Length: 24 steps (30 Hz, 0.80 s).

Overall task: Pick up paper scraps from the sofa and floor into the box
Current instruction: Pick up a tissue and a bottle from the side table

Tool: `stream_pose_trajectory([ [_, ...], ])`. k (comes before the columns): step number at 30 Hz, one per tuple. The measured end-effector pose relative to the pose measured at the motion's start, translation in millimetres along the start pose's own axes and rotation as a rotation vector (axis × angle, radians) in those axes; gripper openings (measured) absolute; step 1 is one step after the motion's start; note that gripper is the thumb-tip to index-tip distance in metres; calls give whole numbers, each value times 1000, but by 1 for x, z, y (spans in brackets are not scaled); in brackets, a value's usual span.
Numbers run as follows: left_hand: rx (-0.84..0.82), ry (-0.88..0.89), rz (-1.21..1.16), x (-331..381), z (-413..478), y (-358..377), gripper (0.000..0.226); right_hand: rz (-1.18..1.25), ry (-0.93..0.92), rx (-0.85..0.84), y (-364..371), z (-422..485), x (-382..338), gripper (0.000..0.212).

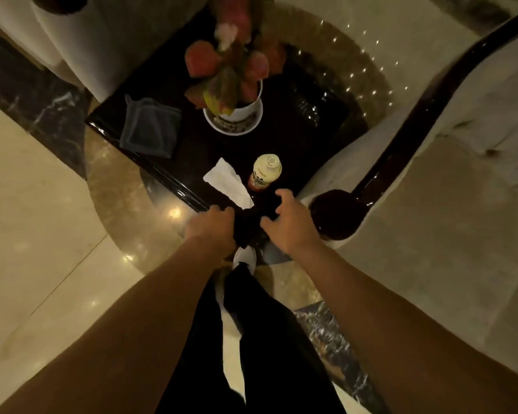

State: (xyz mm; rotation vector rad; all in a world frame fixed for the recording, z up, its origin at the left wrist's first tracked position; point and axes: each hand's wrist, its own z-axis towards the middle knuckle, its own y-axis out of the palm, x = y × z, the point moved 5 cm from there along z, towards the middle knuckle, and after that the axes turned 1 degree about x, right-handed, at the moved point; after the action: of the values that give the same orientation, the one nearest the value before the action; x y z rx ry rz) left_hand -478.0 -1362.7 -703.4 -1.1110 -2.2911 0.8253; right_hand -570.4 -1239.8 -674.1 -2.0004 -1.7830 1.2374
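Pot (245,110) holding plant (231,70), left hand (211,225) clenched on black bag (245,228), right hand (290,222) spread loose.

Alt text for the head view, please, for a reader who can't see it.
Both hands, left hand closed and right hand open, hold something dark at the near edge of a black side table, beside a white tissue, a bottle, a potted plant and a folded grey cloth.

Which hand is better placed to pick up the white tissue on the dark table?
Left hand: it is fisted beside the tissue's near corner, whereas the right hand spreads open nearer the bottle.
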Motion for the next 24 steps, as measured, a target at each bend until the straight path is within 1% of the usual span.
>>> stream_pose_trajectory([
  [3, 15, 30, 38, -10, 68, 2, 49, 185, 144, 118, 10, 68, 7, 93],
  [5, 33, 54, 59, -12, 114, 6, 62, 311, 193, 173, 19, 110, 13, 103],
  [6, 41, 64, 69, -13, 135, 10, 70, 369, 188, 193, 25, 129, 14, 104],
  [8, 39, 80, 79, -18, 172, 23, 83, 431, 127, 223, 40, 159, 14, 97],
  [10, 9, 88, 102, -24, 199, 41, 90, 446, 54, 243, 56, 178, 17, 87],
  [11, 5, 96, 135, -27, 207, 47, 89, 450, 33, 253, 61, 182, 18, 80],
  [13, 43, 121, 201, -31, 214, 54, 78, 476, 17, 271, 68, 185, 18, 66],
  [15, 69, 162, 240, -33, 213, 51, 59, 510, 33, 308, 67, 183, 17, 62],
  [17, 41, 186, 252, -35, 207, 43, 52, 523, 61, 300, 64, 175, 14, 63],
  [20, -25, 189, 161, -35, 186, 10, 49, 520, 109, 276, 50, 145, 2, 70],
  [22, -9, 211, 121, -34, 167, -18, 44, 515, 143, 267, 34, 116, -8, 73],
  [24, 19, 269, 155, -25, 142, -49, 41, 486, 152, 274, 15, 79, -21, 74],
])
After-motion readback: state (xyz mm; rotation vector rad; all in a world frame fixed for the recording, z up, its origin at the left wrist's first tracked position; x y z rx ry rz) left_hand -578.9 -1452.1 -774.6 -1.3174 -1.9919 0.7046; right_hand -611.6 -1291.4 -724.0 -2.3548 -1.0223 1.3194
